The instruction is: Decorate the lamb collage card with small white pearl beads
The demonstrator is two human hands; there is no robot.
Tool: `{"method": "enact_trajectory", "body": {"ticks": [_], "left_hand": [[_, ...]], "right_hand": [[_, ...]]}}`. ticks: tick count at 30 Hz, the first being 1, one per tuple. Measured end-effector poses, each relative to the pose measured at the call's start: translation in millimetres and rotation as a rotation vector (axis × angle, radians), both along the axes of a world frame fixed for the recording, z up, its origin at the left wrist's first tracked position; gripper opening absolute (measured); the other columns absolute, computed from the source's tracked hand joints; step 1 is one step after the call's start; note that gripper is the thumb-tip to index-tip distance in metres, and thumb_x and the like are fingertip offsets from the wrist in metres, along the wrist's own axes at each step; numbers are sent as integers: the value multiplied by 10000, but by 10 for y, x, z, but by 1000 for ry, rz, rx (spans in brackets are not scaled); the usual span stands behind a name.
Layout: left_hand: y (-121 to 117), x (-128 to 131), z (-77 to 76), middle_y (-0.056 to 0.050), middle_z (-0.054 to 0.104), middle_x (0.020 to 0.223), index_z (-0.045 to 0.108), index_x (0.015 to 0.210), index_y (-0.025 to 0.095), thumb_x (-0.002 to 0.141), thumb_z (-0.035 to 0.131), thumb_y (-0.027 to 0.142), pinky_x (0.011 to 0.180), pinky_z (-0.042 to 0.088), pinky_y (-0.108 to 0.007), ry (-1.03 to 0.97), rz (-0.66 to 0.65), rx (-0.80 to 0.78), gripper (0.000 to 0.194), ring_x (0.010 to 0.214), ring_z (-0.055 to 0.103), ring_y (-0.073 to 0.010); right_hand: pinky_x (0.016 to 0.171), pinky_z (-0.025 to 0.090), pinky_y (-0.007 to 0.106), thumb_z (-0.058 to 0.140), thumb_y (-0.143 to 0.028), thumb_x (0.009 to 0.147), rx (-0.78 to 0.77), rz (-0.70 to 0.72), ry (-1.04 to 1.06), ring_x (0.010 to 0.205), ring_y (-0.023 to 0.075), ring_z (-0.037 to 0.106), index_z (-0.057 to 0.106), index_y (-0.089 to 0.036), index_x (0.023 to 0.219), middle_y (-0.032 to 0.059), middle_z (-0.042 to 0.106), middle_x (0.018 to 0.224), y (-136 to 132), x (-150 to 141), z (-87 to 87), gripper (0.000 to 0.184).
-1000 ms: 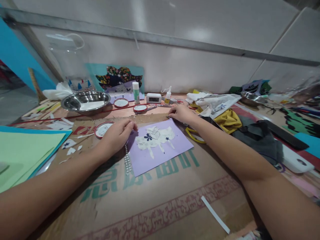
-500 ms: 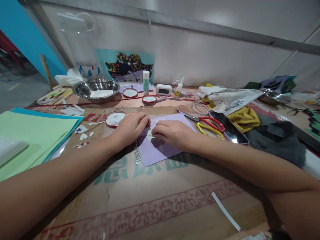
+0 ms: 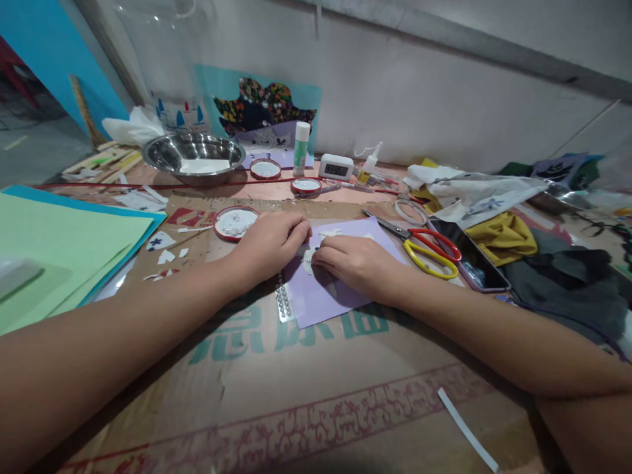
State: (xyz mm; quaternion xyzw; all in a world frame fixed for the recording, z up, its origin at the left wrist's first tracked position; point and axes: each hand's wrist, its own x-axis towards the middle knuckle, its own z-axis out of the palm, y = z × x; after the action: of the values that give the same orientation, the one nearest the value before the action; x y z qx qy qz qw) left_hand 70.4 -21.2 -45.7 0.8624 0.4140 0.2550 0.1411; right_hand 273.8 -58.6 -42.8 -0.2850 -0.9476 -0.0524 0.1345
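Note:
A purple sheet of paper lies on the cardboard, with a white cut-out and other pale pieces on it. Over the sheet's upper left edge rests my left hand, its fingers curled together; whatever they hold is hidden. My right hand is on the sheet, fingertips pinched together at the white cut-out. Anything in that pinch is too small to make out. A strip of pearl-like beads sticks out beside the sheet's left edge. Behind my left wrist, a red-rimmed lid holds loose beads.
Scissors and a phone lie to the right, near crumpled cloth. At the back stand a metal bowl, a glue stick, a small clock and a glue bottle. Green paper is at left.
The camera view has tilted and shifted slightly, so the scene sits a little farther right. Both hands keep nearly the same place at the purple sheet.

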Motion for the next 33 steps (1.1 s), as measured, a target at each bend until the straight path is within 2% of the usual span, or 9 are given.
{"method": "enact_trajectory", "body": {"ticks": [7, 12, 21, 33], "left_hand": [[-11, 7, 15, -52, 671, 780, 607, 759, 192, 947, 334, 333, 729, 424, -338, -4, -3, 0, 360, 769, 605, -227], [-8, 4, 9, -56, 676, 800, 614, 767, 191, 947, 336, 335, 725, 421, -331, -3, -5, -2, 362, 786, 606, -229], [-17, 9, 27, -59, 684, 794, 619, 760, 187, 946, 336, 331, 727, 427, -337, 1, -3, -14, 368, 779, 614, -230], [-5, 5, 14, -55, 682, 790, 620, 762, 191, 966, 333, 332, 713, 408, -341, 10, -19, -15, 380, 783, 619, -232]], "right_hand": [[641, 375, 262, 539, -141, 938, -93, -100, 37, 748, 154, 571, 704, -163, 883, 49, 678, 845, 35, -18, -23, 174], [676, 417, 261, 548, -137, 924, -144, -125, 51, 782, 162, 609, 734, -168, 893, 50, 700, 875, 32, -23, 3, 191], [734, 484, 273, 518, -178, 954, -158, -92, 80, 803, 166, 635, 743, -170, 925, 62, 716, 897, -47, 41, 94, 227], [687, 455, 279, 495, -175, 968, -67, -46, 63, 773, 173, 623, 751, -171, 885, 75, 712, 879, -51, 60, 4, 269]]}}
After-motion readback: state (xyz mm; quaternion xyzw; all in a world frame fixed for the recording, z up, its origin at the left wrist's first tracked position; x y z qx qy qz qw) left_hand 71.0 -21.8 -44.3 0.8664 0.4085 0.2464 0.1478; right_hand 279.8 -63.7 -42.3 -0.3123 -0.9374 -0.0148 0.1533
